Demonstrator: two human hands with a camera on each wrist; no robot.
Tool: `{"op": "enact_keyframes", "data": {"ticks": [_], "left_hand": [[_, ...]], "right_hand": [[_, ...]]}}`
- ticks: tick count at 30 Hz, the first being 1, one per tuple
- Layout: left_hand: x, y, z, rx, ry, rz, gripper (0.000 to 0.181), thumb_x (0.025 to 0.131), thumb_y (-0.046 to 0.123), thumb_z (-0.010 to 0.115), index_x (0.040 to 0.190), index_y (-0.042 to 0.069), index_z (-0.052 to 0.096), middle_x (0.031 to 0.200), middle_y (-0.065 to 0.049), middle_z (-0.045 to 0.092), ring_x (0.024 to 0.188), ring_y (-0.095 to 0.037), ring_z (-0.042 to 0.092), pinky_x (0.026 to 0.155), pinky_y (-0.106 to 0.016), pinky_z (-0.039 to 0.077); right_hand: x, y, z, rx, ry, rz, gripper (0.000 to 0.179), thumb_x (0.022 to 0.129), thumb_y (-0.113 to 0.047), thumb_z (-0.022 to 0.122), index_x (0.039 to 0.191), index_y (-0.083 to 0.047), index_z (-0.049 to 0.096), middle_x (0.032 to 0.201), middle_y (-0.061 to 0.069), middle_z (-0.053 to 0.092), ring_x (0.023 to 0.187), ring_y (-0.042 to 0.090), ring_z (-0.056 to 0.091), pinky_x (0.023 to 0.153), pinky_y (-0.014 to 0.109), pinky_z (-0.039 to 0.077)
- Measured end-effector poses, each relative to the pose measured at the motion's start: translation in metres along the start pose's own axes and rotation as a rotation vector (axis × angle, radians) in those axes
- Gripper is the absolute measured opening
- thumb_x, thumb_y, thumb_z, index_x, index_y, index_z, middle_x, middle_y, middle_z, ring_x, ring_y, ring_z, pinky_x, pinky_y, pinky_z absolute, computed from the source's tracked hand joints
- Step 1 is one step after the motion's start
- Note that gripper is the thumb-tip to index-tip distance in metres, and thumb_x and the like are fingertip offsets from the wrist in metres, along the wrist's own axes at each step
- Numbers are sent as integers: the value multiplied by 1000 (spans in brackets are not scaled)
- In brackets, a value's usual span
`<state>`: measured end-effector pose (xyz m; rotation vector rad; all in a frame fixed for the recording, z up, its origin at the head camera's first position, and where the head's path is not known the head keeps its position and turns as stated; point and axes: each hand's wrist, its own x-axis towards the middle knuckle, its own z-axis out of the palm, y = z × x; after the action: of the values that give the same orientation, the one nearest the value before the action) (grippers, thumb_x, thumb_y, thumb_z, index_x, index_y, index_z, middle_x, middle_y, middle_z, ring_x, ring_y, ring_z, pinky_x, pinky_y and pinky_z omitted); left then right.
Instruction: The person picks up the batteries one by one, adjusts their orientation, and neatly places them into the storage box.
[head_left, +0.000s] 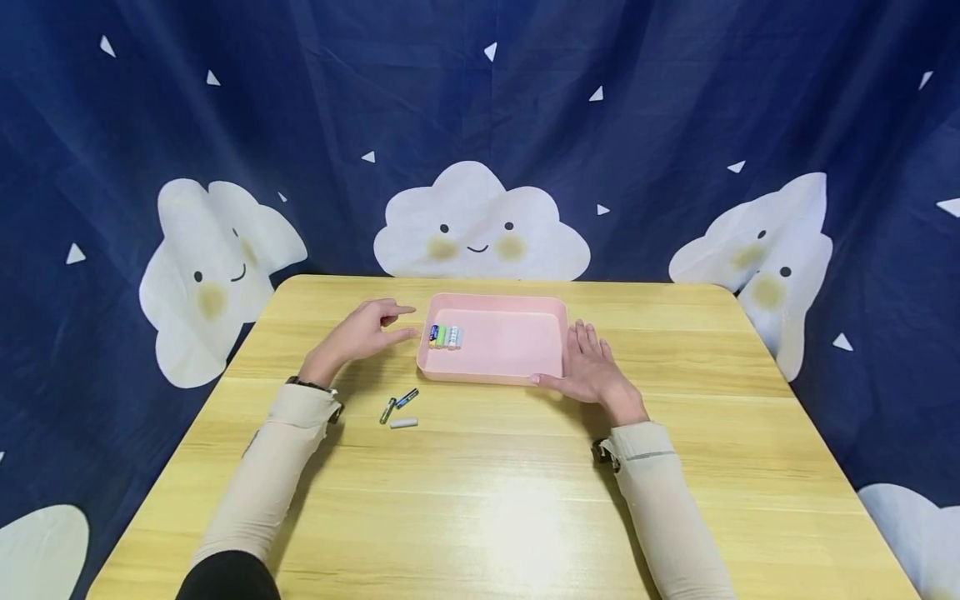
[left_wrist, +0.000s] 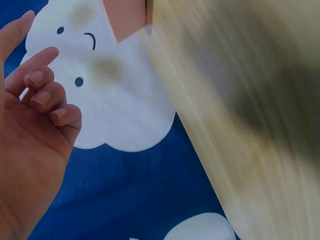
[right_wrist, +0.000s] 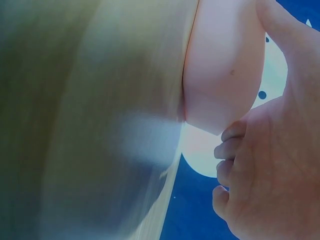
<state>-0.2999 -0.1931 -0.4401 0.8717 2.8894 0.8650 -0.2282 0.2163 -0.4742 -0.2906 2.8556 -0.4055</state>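
A shallow pink tray [head_left: 510, 337] lies on the table, with several batteries [head_left: 446, 337] side by side at its left end. My left hand [head_left: 363, 331] is just left of the tray with nothing in it; index finger and thumb reach toward the tray while the other fingers curl loosely. My right hand [head_left: 588, 371] rests against the tray's front right corner, fingers straight along the right side and thumb at the front rim. Nearer to me lie three loose batteries: a dark blue one [head_left: 407, 398], a green-and-dark one [head_left: 387, 411] and a white one [head_left: 404, 423].
The wooden table [head_left: 480, 483] has a bright glare patch toward its front. Behind it hangs a dark blue curtain [head_left: 315, 108] with smiling white clouds. A band with a small device [head_left: 335, 408] sits on the left wrist, another [head_left: 604, 454] on the right.
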Motion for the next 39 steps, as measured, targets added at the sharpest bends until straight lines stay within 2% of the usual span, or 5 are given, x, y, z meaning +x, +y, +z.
{"op": "enact_keyframes", "data": {"ticks": [9, 15, 25, 30, 39], "left_hand": [[-56, -14, -3, -34, -148, -12, 61, 95, 38, 76, 143, 4, 61, 77, -7, 41, 70, -10, 36, 64, -24, 31], [-78, -19, 3, -39, -237, -34, 68, 90, 38, 81, 147, 8, 58, 79, -9, 44, 71, -9, 37, 64, -23, 32], [-91, -14, 19, -49, -341, -63, 69, 78, 32, 91, 139, 11, 67, 81, -5, 48, 73, -11, 39, 65, -22, 33], [-92, -12, 25, -58, -352, -61, 60, 78, 28, 91, 133, 13, 72, 82, -3, 53, 72, -10, 41, 63, -21, 35], [-93, -13, 27, -55, -335, -95, 51, 77, 28, 91, 124, 15, 77, 76, -4, 48, 68, -11, 39, 60, -22, 33]], "right_hand": [[0, -2, 1, 9, -3, -9, 129, 88, -85, 48, 161, 10, -1, 170, 29, -6, 160, 45, -6, 129, 61, 3], [-1, 0, 0, 25, 4, 5, 129, 88, -84, 49, 161, 10, -1, 171, 28, -7, 160, 45, -7, 129, 61, 1], [-1, 3, 2, 19, 5, 9, 128, 89, -84, 47, 161, 10, -1, 170, 28, -8, 160, 45, -7, 129, 61, 1], [-1, 2, 3, 20, 0, 9, 128, 89, -83, 48, 161, 10, -2, 170, 28, -8, 160, 45, -7, 128, 62, 1], [0, 1, 1, 10, 9, 1, 128, 88, -84, 48, 161, 10, 0, 170, 28, -6, 160, 46, -5, 128, 62, 3]]}}
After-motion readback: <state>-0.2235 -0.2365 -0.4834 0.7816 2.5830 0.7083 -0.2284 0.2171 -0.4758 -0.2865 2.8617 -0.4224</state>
